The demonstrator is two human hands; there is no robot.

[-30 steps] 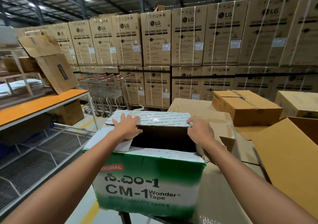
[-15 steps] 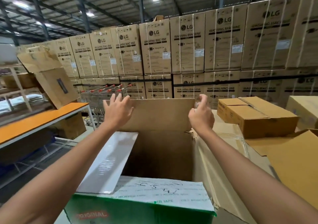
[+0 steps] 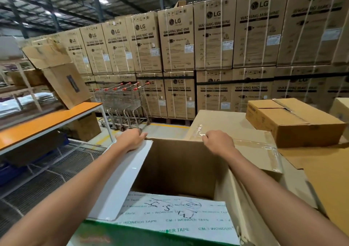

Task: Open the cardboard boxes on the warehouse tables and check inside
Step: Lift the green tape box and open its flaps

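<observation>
Pushed down and outward since half a second ago: far flap (image 3: 181, 151) of the tape box (image 3: 160, 225), lower centre of frame. Left hand (image 3: 132, 139) and right hand (image 3: 217, 142) curled over its edge. Might spring back if released, or tip the box off the tabletop (image 3: 330, 179) if leaned on.

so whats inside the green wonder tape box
Only bare brown inner walls show inside the green box. No contents are visible. The bottom is hidden by the near white flap. Left hand and right hand hold the far flap back.
</observation>
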